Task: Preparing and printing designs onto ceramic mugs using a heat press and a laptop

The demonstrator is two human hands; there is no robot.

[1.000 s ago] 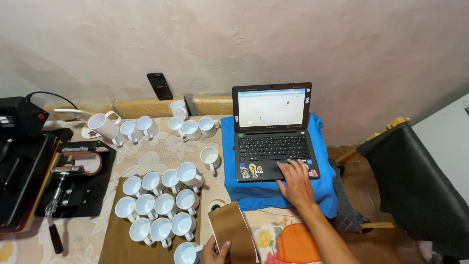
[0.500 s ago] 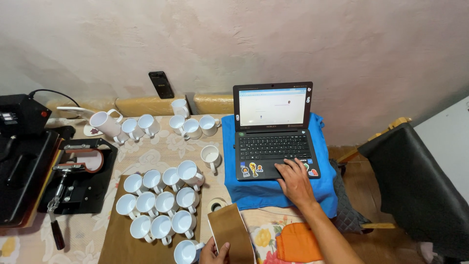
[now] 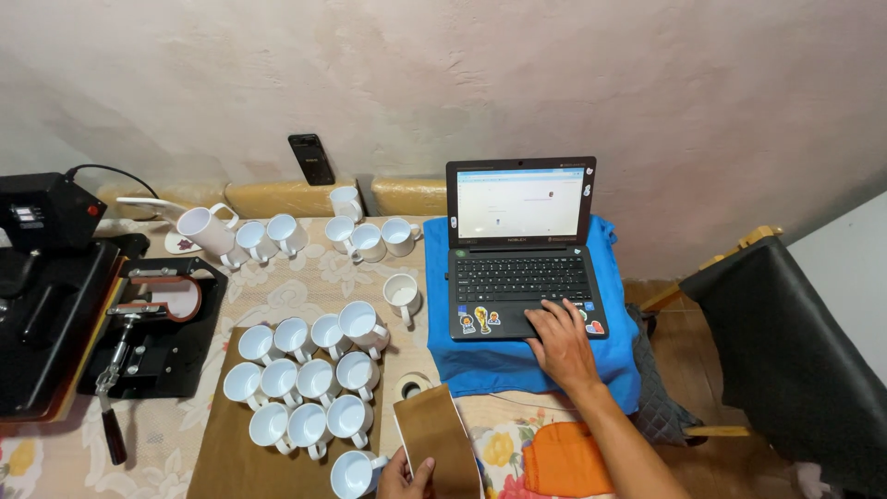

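My right hand (image 3: 560, 344) rests on the touchpad of a small black laptop (image 3: 520, 254) that stands open on a blue cloth (image 3: 480, 356). Its fingers are spread and hold nothing. My left hand (image 3: 404, 478) shows at the bottom edge, gripping a brown paper sheet (image 3: 436, 441) by its lower end. Just left of that hand stands a white mug (image 3: 352, 474). A cluster of several white mugs (image 3: 309, 370) sits on a brown mat in front of me.
A mug heat press (image 3: 148, 333) and a larger black press (image 3: 42, 296) stand at the left. More white mugs (image 3: 277, 236) line the back by the wall, near a black phone (image 3: 311, 159). A tape roll (image 3: 411, 384) lies near the sheet. A dark chair (image 3: 785, 351) is at the right.
The view has shifted slightly; my right hand stays on the touchpad and my left keeps hold of the brown sheet.
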